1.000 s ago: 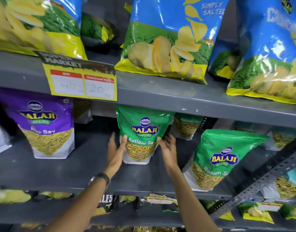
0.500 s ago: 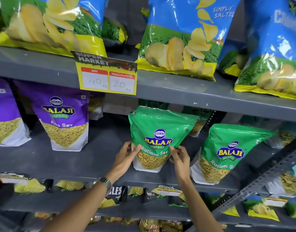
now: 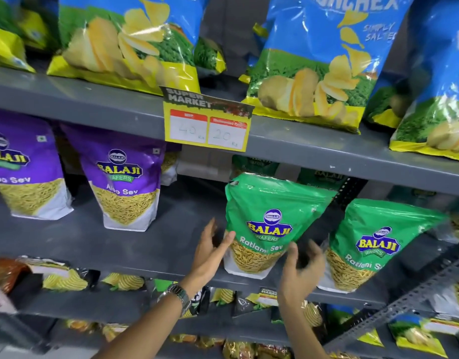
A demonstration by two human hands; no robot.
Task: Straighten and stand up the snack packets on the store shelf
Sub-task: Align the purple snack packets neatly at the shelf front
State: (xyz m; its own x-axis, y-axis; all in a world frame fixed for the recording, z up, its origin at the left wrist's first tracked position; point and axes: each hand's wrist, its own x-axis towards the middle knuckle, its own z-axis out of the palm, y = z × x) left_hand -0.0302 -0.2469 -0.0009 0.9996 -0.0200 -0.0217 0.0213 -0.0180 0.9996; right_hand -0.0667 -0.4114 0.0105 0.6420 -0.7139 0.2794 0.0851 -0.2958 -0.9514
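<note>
— Reaching up from below, both forearms angle toward the middle shelf [image 3: 119, 244], and the green Ratlami Sev packet [image 3: 270, 224] stands upright at the front edge, right between the hands.

— How's the left hand [image 3: 210, 252] set?

— Palm turned inward, fingers spread and pointing up, thumb tip touching or just short of the packet's lower left edge; too close to call. Nothing gripped. A metal wristwatch [image 3: 178, 296] sits on that wrist.

— And the right hand [image 3: 299, 270]?

— Open too, fingers loose and blurred, hovering just beside the packet's lower right corner. The thumb rises near the corner, but I can't tell if it touches.

— What's around it?

— A second green packet [image 3: 373, 244] stands just to the right, leaning a little leftward. Two purple Aloo Sev packets [image 3: 122, 182] stand upright well to the left on the same shelf. More green packets sit dimly behind.

— Above?

— Big blue chip bags [image 3: 319, 60] line the upper shelf, and a yellow price tag [image 3: 207, 120] hangs from its front lip, reading 40 and 20.
</note>
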